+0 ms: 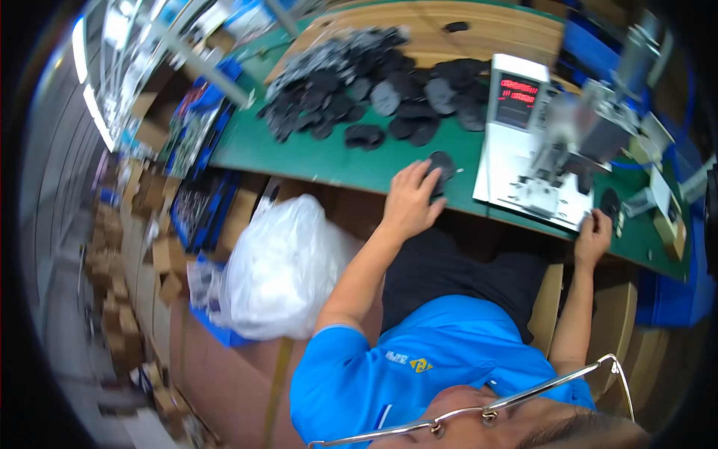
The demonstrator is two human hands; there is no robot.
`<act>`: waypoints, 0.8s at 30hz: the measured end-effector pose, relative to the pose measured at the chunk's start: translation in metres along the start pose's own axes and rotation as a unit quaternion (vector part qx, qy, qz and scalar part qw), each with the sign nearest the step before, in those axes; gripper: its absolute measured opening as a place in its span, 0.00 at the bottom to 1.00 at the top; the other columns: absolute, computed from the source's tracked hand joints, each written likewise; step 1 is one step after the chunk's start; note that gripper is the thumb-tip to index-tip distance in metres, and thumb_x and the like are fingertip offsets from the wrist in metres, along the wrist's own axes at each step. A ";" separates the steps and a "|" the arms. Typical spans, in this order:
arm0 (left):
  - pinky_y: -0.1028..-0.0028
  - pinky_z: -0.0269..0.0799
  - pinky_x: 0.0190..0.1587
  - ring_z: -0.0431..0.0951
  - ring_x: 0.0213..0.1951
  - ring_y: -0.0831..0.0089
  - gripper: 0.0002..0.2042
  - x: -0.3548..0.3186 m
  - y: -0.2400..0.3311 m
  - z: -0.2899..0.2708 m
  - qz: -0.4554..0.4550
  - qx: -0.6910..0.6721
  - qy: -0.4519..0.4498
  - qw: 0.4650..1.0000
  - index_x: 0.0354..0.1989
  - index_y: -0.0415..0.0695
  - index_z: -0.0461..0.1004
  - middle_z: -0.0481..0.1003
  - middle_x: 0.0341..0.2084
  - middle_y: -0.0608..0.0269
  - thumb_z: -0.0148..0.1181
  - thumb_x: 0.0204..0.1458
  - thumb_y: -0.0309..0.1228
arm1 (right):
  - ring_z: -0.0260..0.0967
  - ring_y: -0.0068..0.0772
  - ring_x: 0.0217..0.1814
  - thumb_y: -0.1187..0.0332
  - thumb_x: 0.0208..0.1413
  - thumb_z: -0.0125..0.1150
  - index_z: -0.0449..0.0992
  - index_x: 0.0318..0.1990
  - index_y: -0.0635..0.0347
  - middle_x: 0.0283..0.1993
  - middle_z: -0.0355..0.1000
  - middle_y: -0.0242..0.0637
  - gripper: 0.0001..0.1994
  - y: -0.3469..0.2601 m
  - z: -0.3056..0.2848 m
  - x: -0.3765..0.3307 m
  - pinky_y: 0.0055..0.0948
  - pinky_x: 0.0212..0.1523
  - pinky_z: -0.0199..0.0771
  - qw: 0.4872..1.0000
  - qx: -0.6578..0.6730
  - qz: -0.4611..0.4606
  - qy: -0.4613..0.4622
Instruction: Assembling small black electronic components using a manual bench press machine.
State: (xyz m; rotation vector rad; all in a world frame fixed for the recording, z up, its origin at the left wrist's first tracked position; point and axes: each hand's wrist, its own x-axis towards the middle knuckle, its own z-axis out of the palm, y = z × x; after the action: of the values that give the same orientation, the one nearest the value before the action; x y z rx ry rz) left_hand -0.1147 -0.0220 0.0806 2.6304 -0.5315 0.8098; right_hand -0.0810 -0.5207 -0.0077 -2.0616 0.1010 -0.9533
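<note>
A flat black round piece (pixel 443 170) lies at the front of the green table, with my left hand (pixel 411 200) closed on its left edge between fingers and thumb. My right hand (pixel 593 238) is at the front right corner of a white machine base (pixel 497 176), fingers curled inward. What those fingers hold, if anything, is hidden. Another black round piece (pixel 610 202) rests just beyond their tips; I cannot tell whether they touch it. On the base stands a metal press-like machine (pixel 553 153), partly blurred, next to a panel with a red lit display (pixel 517 97).
A big heap of black and grey flat pieces (pixel 385 97) covers the back of the green table (pixel 262 146), against a wooden board (pixel 479 37). A stuffed white plastic bag (pixel 277 269) stands left of my arm. Blue trays (pixel 198 138) and cardboard boxes sit farther left.
</note>
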 end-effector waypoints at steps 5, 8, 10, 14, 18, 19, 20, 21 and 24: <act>0.43 0.67 0.77 0.74 0.73 0.42 0.38 -0.024 0.007 0.005 -0.028 -0.007 -0.073 0.997 0.75 0.42 0.74 0.77 0.70 0.47 0.79 0.57 0.41 | 0.79 0.28 0.50 0.74 0.74 0.68 0.86 0.56 0.69 0.52 0.81 0.36 0.10 0.029 -0.012 0.002 0.29 0.54 0.81 0.998 0.016 0.036 -0.049; 0.47 0.73 0.70 0.77 0.67 0.46 0.35 -0.040 0.013 0.007 -0.005 0.018 -0.063 0.998 0.72 0.42 0.77 0.80 0.64 0.51 0.78 0.53 0.32 | 0.81 0.29 0.52 0.75 0.74 0.67 0.86 0.57 0.69 0.53 0.81 0.36 0.10 0.030 -0.011 0.005 0.29 0.55 0.81 0.998 0.020 0.029 -0.054; 0.52 0.77 0.64 0.79 0.60 0.48 0.33 -0.041 0.017 0.008 -0.006 -0.029 -0.038 0.999 0.67 0.42 0.81 0.81 0.57 0.53 0.75 0.46 0.23 | 0.81 0.30 0.53 0.75 0.73 0.66 0.85 0.57 0.69 0.54 0.82 0.37 0.11 0.032 -0.019 0.002 0.30 0.56 0.82 0.999 0.003 0.028 -0.035; 0.51 0.81 0.61 0.82 0.55 0.44 0.27 -0.026 0.039 -0.008 -0.010 -0.108 0.023 0.994 0.56 0.40 0.82 0.83 0.52 0.50 0.69 0.42 0.13 | 0.81 0.35 0.55 0.80 0.68 0.63 0.85 0.58 0.68 0.55 0.81 0.40 0.13 0.012 -0.015 -0.003 0.34 0.60 0.81 0.999 -0.026 0.020 -0.029; 0.50 0.83 0.62 0.84 0.59 0.41 0.26 -0.006 0.068 -0.002 0.075 -0.168 0.036 0.982 0.54 0.37 0.81 0.84 0.57 0.45 0.66 0.41 0.09 | 0.77 0.35 0.43 0.80 0.64 0.63 0.84 0.47 0.67 0.44 0.78 0.41 0.08 -0.027 0.001 0.000 0.32 0.48 0.78 1.000 0.008 -0.003 -0.010; 0.50 0.83 0.65 0.84 0.61 0.42 0.28 0.002 0.080 0.000 0.105 -0.183 0.022 0.977 0.55 0.37 0.81 0.84 0.58 0.45 0.66 0.40 0.09 | 0.77 0.34 0.40 0.80 0.63 0.63 0.85 0.46 0.67 0.45 0.78 0.39 0.08 -0.033 -0.001 -0.001 0.32 0.46 0.78 0.999 0.044 0.012 -0.010; 0.50 0.83 0.65 0.84 0.61 0.42 0.28 0.013 0.092 0.000 0.119 -0.195 0.020 0.973 0.55 0.37 0.81 0.84 0.58 0.45 0.66 0.40 0.09 | 0.75 0.31 0.39 0.80 0.63 0.64 0.85 0.47 0.68 0.45 0.78 0.38 0.08 -0.041 -0.004 -0.001 0.31 0.44 0.77 0.999 0.046 0.013 -0.008; 0.51 0.83 0.65 0.84 0.61 0.43 0.26 0.024 0.106 0.002 0.153 -0.199 0.008 0.968 0.55 0.37 0.81 0.85 0.59 0.46 0.67 0.44 0.11 | 0.75 0.29 0.39 0.80 0.63 0.64 0.85 0.47 0.68 0.45 0.78 0.38 0.08 -0.045 -0.009 0.000 0.30 0.44 0.76 0.998 0.053 0.027 -0.005; 0.51 0.82 0.66 0.84 0.65 0.45 0.19 0.048 0.136 0.021 0.229 -0.191 -0.001 0.954 0.56 0.37 0.81 0.85 0.60 0.47 0.68 0.55 0.17 | 0.74 0.26 0.39 0.80 0.63 0.66 0.85 0.48 0.68 0.45 0.77 0.36 0.09 -0.056 -0.018 -0.001 0.28 0.44 0.75 0.996 0.070 0.051 -0.005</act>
State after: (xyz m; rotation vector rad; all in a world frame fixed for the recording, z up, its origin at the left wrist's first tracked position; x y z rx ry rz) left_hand -0.1288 -0.1617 0.1206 2.1742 -1.1983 0.7374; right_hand -0.1079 -0.4964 0.0381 -1.9130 0.1292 -0.8632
